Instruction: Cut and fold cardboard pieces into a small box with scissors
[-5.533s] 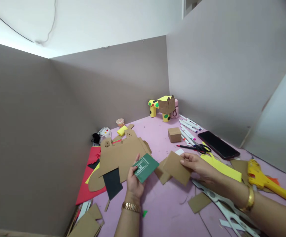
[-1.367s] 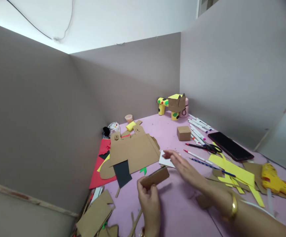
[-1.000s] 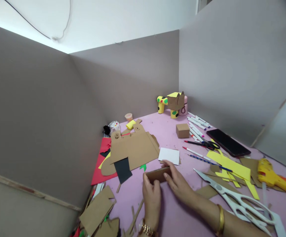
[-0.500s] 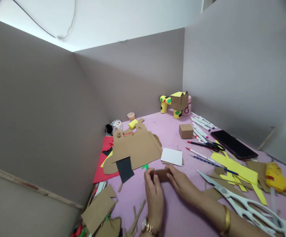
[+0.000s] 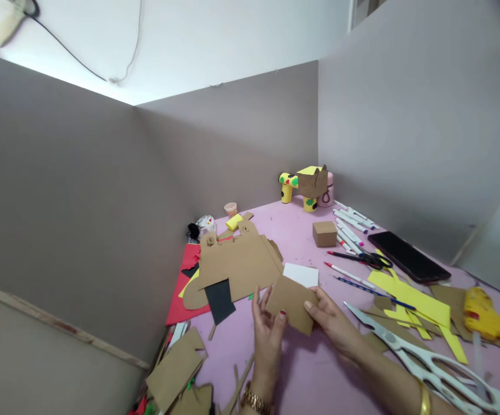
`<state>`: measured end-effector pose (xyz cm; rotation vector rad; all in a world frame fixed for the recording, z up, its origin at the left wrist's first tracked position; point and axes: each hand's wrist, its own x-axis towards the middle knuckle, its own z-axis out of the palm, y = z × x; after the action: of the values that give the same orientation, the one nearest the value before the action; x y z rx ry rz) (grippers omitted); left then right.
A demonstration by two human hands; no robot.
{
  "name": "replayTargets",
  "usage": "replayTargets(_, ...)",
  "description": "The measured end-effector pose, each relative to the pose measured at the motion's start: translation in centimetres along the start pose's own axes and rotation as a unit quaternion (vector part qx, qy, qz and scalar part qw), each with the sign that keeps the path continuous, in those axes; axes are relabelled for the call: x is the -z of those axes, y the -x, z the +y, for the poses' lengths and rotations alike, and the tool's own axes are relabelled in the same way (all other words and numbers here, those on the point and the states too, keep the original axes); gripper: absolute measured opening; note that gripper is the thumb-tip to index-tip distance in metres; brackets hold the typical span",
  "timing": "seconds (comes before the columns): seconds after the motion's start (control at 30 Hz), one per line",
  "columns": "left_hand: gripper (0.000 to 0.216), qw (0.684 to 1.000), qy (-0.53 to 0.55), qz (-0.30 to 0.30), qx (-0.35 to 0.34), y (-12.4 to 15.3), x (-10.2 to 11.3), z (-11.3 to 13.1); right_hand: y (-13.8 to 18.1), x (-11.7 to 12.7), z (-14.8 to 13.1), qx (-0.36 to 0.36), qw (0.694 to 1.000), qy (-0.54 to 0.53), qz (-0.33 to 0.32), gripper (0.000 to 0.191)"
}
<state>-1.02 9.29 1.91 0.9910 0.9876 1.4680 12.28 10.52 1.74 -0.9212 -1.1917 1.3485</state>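
A brown cardboard piece (image 5: pixel 294 302), roughly square, is tilted above the table between my hands. My right hand (image 5: pixel 334 323) pinches its right side, thumb on the face and fingers partly hidden behind. At the left edge, my left hand (image 5: pixel 268 331) holds the piece loosely, its thumb near the lower corner and its fingers by the edge. Just behind it lies a white card (image 5: pixel 304 274), partly covered by the cardboard. A small cardboard box (image 5: pixel 325 234) sits farther back. To the left, a black paper piece (image 5: pixel 219 302) overlaps a large cut cardboard sheet (image 5: pixel 237 262).
White-handled scissors (image 5: pixel 418 357) and a yellow glue gun (image 5: pixel 487 314) lie at the right, near yellow paper strips (image 5: pixel 418 297) and a phone (image 5: pixel 408 256). Several markers (image 5: pixel 351 222) lie behind black scissors (image 5: pixel 373 260). Cardboard scraps (image 5: pixel 176 369) pile up front left. Grey partitions (image 5: pixel 241 144) surround the table.
The cardboard piece, low and nearly edge-on between my hands before, has been raised and turned so its broad face shows. My right hand has shifted slightly right; the left fingers have spread.
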Motion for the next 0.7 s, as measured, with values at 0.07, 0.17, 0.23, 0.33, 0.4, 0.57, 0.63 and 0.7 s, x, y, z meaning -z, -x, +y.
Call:
replayTargets(0.07, 0.071, 0.989, 0.116, -0.045, 0.074, 0.9, -1.0, 0.1, 0.9, -0.5, -0.3, -0.024, 0.999, -0.047, -0.01, 0.029)
replayTargets(0.17, 0.066, 0.971, 0.197, -0.05, 0.122, 2.0, -2.7, 0.4, 2.3, -1.3, -0.5, -0.053, 0.995, -0.079, -0.026, 0.034)
replayTargets(0.23, 0.065, 0.97, 0.21, -0.047, 0.115, 2.2, -3.6, 1.1, 2.9, -1.2, -0.5, -0.063, 0.995, -0.073, -0.031, 0.039)
replayTargets(0.33, 0.059, 0.963, 0.24, -0.032, 0.117, 1.7, -4.1, 2.3, 3.1, 0.3, -1.1, -0.052, 0.998, -0.029, -0.007, 0.052)
replayTargets(0.4, 0.049, 0.954, 0.256, -0.037, 0.154, 1.4, -4.1, 2.7, 3.1, 1.9, -2.1, -0.011, 0.999, 0.036, 0.016, 0.067)
replayTargets(0.57, 0.029, 0.912, 0.221, -0.034, 0.343, 2.0, -4.6, 2.2, 3.2, 3.8, -4.8, 0.16, 0.88, 0.413, -0.171, 0.109)
replayTargets(0.63, 0.024, 0.907, 0.201, -0.045, 0.366, 2.5, -4.8, 1.7, 3.2, 3.7, -5.2, 0.155, 0.857, 0.446, -0.206, 0.108)
replayTargets(0.7, 0.023, 0.906, 0.188, -0.066, 0.374, 2.9, -4.7, 1.2, 3.3, 3.5, -5.1, 0.133, 0.856, 0.447, -0.222, 0.106)
